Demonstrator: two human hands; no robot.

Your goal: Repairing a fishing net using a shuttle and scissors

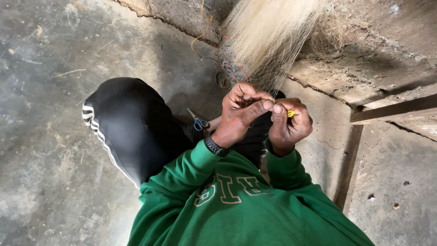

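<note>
A pale, fine fishing net [268, 36] hangs down from the top of the view, bunched into a thick bundle with darker edge cords [232, 68]. My left hand [241, 114] pinches strands of the net at its lower end, thumb pressed toward the other hand. My right hand [289, 125] is closed around a small yellow tool [290, 113], its tip meeting my left thumb. Both hands work close together just below the net. A dark watch sits on my left wrist [215, 146]. Green sleeves cover both arms.
Blue-handled scissors [198, 122] lie by my black-trousered knee [132, 123]. A rough concrete floor [45, 136] spreads left. A cracked wall and a wooden plank [391, 111] are at the right. A thin yellow thread [203, 23] dangles near the net.
</note>
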